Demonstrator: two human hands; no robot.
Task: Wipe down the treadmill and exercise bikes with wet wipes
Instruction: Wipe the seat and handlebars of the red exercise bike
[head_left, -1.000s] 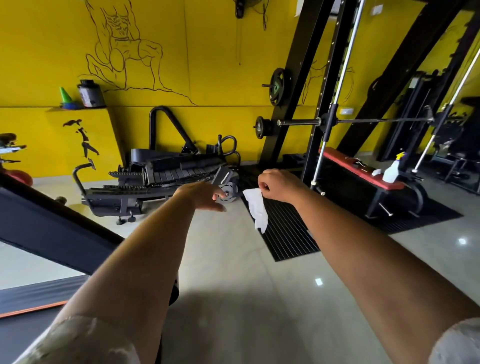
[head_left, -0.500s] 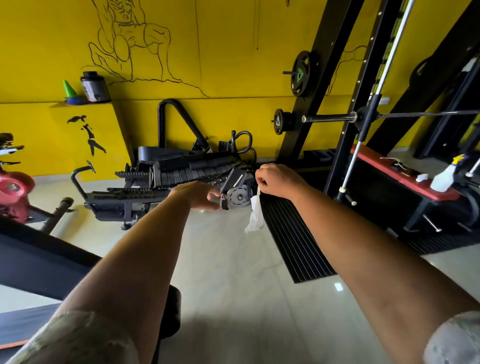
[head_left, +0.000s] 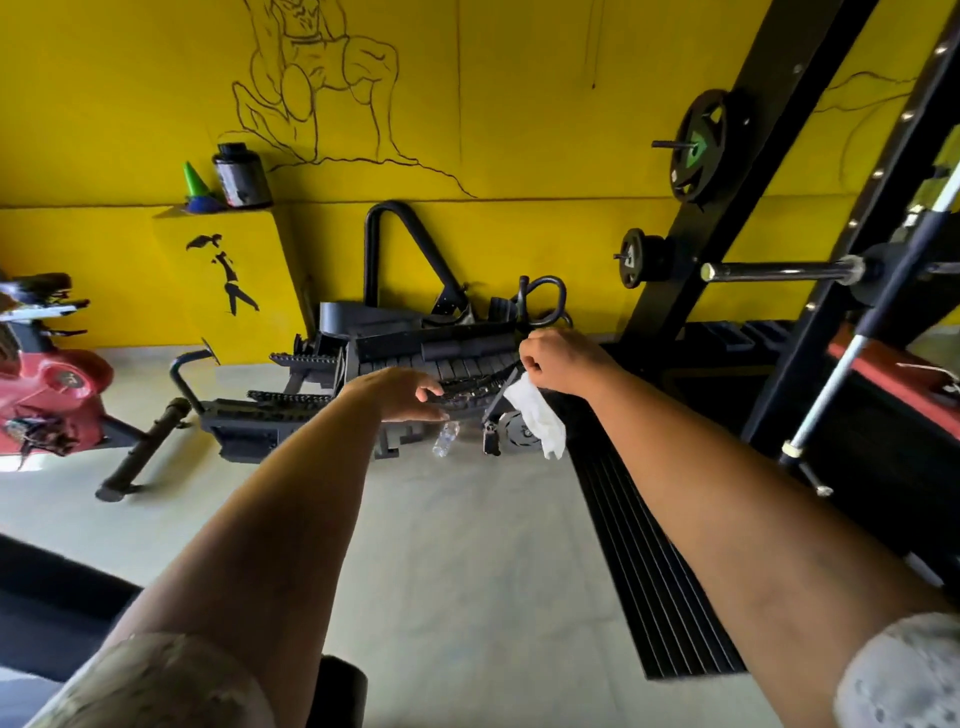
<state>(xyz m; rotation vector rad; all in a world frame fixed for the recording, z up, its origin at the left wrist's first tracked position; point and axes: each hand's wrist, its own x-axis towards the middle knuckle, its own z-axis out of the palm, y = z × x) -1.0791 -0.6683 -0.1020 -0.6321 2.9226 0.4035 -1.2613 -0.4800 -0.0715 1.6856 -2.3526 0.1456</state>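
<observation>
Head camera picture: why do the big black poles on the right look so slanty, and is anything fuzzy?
In the head view, the wide-angle lens tilts the black steel rack posts, so they lean; in the same head view the white wet wipe pinched in the right hand looks slightly soft, and the red exercise bike at the left edge is smeared.
</observation>
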